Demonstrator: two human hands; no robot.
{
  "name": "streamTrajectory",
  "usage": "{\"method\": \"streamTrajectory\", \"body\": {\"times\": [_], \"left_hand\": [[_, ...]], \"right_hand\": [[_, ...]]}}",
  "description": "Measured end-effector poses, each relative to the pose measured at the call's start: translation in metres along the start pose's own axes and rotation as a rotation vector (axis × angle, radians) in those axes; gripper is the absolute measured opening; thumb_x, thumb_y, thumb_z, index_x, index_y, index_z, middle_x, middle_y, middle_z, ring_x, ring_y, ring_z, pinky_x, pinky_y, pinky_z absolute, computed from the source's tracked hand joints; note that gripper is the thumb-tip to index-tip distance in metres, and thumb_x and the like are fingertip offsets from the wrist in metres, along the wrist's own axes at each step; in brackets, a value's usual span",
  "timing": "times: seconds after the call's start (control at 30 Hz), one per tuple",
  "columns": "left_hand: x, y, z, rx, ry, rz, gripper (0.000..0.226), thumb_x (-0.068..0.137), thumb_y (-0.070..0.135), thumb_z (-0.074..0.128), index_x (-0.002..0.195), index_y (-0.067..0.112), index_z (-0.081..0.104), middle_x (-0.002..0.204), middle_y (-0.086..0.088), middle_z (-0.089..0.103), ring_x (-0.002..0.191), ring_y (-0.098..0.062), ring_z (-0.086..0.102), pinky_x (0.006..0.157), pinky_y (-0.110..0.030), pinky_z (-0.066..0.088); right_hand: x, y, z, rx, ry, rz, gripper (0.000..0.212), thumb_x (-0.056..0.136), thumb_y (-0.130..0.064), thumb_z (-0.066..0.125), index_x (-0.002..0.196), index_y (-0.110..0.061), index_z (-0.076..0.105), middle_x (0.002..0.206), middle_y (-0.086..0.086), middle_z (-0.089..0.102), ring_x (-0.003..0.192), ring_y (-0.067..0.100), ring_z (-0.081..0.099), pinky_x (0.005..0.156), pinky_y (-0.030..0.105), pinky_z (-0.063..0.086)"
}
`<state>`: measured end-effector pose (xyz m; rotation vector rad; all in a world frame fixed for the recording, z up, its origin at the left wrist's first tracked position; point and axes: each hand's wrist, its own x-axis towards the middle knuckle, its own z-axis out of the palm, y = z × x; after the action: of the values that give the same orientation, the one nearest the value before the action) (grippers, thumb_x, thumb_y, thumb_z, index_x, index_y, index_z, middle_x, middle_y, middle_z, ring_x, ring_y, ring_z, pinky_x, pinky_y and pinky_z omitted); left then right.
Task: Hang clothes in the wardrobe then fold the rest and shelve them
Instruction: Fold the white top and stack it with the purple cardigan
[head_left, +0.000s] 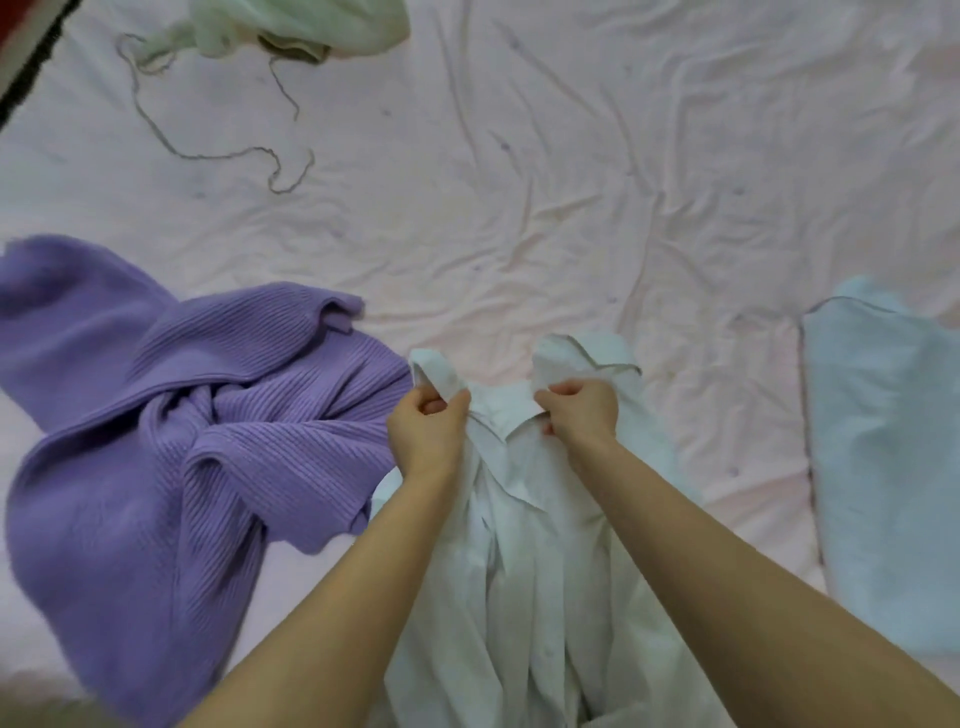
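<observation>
Head view: a person stands over a bed covered by a wrinkled pink sheet (519, 182), both bare arms reaching forward.
Left hand (428, 428): curled round a bunch of fabric at one shoulder of a white collared shirt (524, 545).
Right hand (582, 410): pinching the other shoulder, just beside the collar; the hands sit near each other, with the collar between them.
Shirt position: held up by its shoulders at the near edge of the bed, its body hanging down towards the person.
Step in hand: by my reading, the shirt is being picked up and squared by the shoulders, either for a hanger or for folding; which of the two is not clear.
Next move: probably spreading the shoulders apart to straighten the collar, keeping both grips even so the cloth does not twist.
Other clothes: a purple knit sweater (171, 415) lies crumpled to the left, a pale blue garment (883, 467) to the right, a pale green one (311, 26) with a trailing cord at the far edge.
Hidden: no wardrobe, hanger or shelf is in view; the shirt's hem and the blue and green garments are cut off by the frame.
</observation>
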<state>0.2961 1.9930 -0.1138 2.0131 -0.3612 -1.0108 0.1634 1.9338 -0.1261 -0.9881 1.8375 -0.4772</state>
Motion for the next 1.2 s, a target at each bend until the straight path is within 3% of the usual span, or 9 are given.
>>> {"method": "streamTrajectory", "body": {"times": [0.13,0.27,0.37,0.43,0.6,0.7,0.83,1.0,1.2], "left_hand": [[-0.003,0.004,-0.011,-0.023,-0.093,0.174,0.037,0.084,0.025,0.069,0.058,0.007,0.050,0.057,-0.001,0.036,0.059,-0.012,0.031,0.059,-0.030,0.026],[-0.009,0.015,-0.016,-0.006,-0.084,0.256,0.045,0.082,0.043,0.057,0.061,0.005,0.045,0.058,-0.004,0.036,0.061,-0.015,0.035,0.061,-0.033,0.038],[-0.018,0.025,-0.021,0.039,-0.046,0.270,0.044,0.085,0.043,0.052,0.067,0.004,0.045,0.058,-0.002,0.041,0.060,-0.016,0.039,0.061,-0.049,0.050],[-0.022,0.033,-0.028,0.149,-0.006,0.354,0.037,0.091,0.033,0.052,0.064,0.009,0.044,0.052,0.007,0.042,0.057,-0.019,0.041,0.061,-0.048,0.049],[-0.021,0.053,-0.043,0.429,-0.175,0.494,0.037,0.092,0.015,0.055,0.058,0.009,0.039,0.048,-0.001,0.044,0.051,-0.029,0.049,0.059,-0.048,0.050],[-0.032,0.064,-0.040,0.365,-0.254,0.416,0.030,0.091,0.010,0.056,0.065,-0.002,0.050,0.050,-0.005,0.052,0.047,-0.017,0.052,0.059,-0.038,0.051],[-0.065,0.076,-0.027,0.049,-0.459,0.146,0.030,0.098,0.006,0.048,0.071,0.011,0.060,0.055,0.009,0.060,0.052,-0.003,0.061,0.057,-0.024,0.052],[-0.082,0.057,-0.024,-0.326,-0.626,-0.191,0.021,0.098,0.007,0.052,0.110,0.006,0.068,0.102,-0.008,0.073,0.088,-0.018,0.071,0.079,-0.023,0.057],[-0.088,0.051,-0.024,-0.221,-0.478,-0.133,0.007,0.084,0.004,0.071,0.090,0.001,0.071,0.073,-0.008,0.070,0.070,-0.015,0.068,0.073,-0.024,0.059]], "right_hand": [[-0.033,-0.003,-0.027,0.217,-0.098,-0.023,0.007,0.086,0.000,0.064,0.079,0.001,0.065,0.069,0.003,0.058,0.062,0.010,0.060,0.059,0.018,0.055],[-0.046,-0.010,-0.054,0.260,-0.136,-0.004,0.006,0.085,-0.011,0.069,0.091,-0.007,0.069,0.081,-0.001,0.065,0.075,0.009,0.059,0.053,0.016,0.048],[-0.052,-0.021,-0.062,0.566,-0.284,0.198,0.009,0.089,-0.005,0.063,0.097,-0.003,0.067,0.090,0.004,0.068,0.087,0.015,0.063,0.064,0.022,0.058],[-0.054,-0.031,-0.067,0.672,-0.348,0.206,0.009,0.092,-0.001,0.059,0.098,0.001,0.065,0.092,0.007,0.067,0.090,0.019,0.064,0.077,0.032,0.060],[-0.060,-0.049,-0.073,0.414,-0.391,-0.021,0.011,0.091,-0.002,0.059,0.100,0.002,0.063,0.093,0.011,0.066,0.091,0.020,0.063,0.092,0.035,0.052],[-0.069,-0.050,-0.068,0.147,-0.343,-0.221,0.022,0.081,-0.007,0.067,0.087,0.012,0.058,0.075,0.011,0.057,0.072,0.019,0.054,0.072,0.030,0.047],[-0.089,-0.044,-0.061,0.065,-0.205,-0.351,0.012,0.084,-0.004,0.062,0.073,-0.003,0.057,0.064,-0.003,0.052,0.060,0.007,0.048,0.058,0.013,0.039],[-0.099,-0.032,-0.068,0.119,-0.188,-0.337,0.020,0.085,-0.006,0.064,0.069,-0.017,0.061,0.057,-0.017,0.058,0.056,-0.005,0.053,0.059,0.008,0.041],[-0.108,-0.020,-0.068,0.126,-0.262,-0.291,0.006,0.087,-0.008,0.063,0.082,-0.005,0.066,0.076,0.002,0.068,0.072,0.007,0.066,0.071,0.021,0.054]]}}
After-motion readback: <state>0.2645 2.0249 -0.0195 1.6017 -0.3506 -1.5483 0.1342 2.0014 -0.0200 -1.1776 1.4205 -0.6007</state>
